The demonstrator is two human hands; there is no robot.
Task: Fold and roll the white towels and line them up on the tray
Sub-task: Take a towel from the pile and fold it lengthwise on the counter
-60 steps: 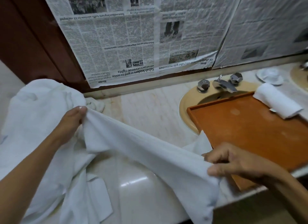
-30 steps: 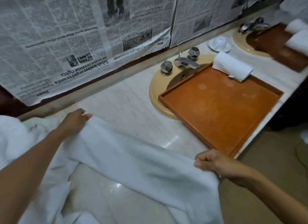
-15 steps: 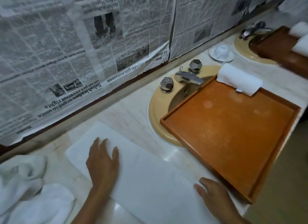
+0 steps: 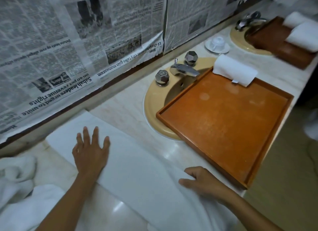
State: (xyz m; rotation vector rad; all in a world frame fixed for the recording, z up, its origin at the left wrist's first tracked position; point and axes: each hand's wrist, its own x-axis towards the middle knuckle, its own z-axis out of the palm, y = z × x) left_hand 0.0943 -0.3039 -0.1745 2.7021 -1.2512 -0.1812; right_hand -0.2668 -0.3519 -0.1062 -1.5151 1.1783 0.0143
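A white towel (image 4: 137,162) lies spread flat in a long strip on the marble counter, running from the back wall toward the front edge. My left hand (image 4: 91,153) presses flat on its middle with straight, spread fingers. My right hand (image 4: 203,182) is at the towel's near right end, its fingers curled on the cloth there. The orange-brown tray (image 4: 223,127) rests over the sink to the right. One rolled white towel (image 4: 234,72) lies along the tray's far edge.
A heap of loose white towels (image 4: 17,187) sits at the left. The beige sink (image 4: 151,107) and chrome faucet (image 4: 184,70) are behind the tray. Farther right stand a white cup on a saucer (image 4: 217,43) and a second tray (image 4: 278,43) with rolled towels. Newspaper (image 4: 68,50) covers the wall.
The towel, first held stretched in the air between both hands, now lies flat on the counter. My left hand has flattened on it; my right hand's fingers have curled at its near end.
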